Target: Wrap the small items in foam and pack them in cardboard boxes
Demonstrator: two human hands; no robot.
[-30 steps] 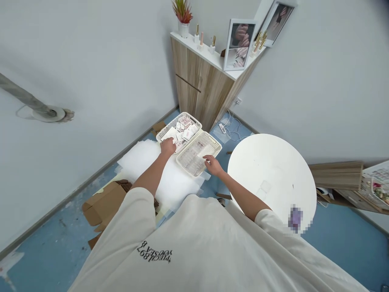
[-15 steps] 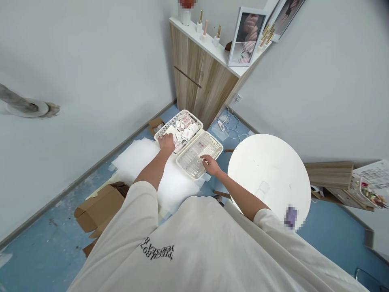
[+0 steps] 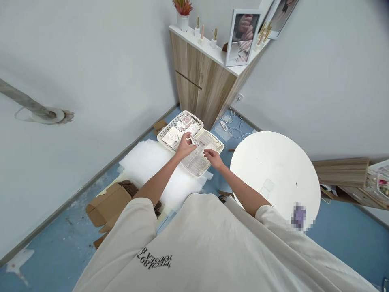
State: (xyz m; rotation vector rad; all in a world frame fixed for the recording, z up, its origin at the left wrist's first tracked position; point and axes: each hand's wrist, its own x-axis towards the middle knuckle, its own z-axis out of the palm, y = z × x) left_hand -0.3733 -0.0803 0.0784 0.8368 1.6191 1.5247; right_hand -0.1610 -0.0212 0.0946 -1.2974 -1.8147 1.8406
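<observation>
My left hand [image 3: 185,147] is closed on a small clear packet with pale contents [image 3: 194,141], held over the place where two baskets meet. Below and beyond it, the left white basket [image 3: 167,129] holds several small white and pink cards or packets [image 3: 186,121]. My right hand [image 3: 214,158] hovers at the near right side of the other white basket [image 3: 219,142], its fingers loosely bent and slightly apart, with nothing visible in them. Rows of clear plastic pieces [image 3: 194,163] fill that basket. My left forearm and hand partly cover both baskets.
White foam sheets [image 3: 142,160] lie under and beside the baskets. An opened cardboard box [image 3: 106,205] sits at the left on the blue floor. To the right stands a round white table [image 3: 276,162]. A wood-grain cabinet [image 3: 200,77] and a power strip [image 3: 224,125] are behind.
My left hand has lifted out of the left basket and moved right, bringing a small clear packet toward my right hand. My right hand has shifted only slightly.
</observation>
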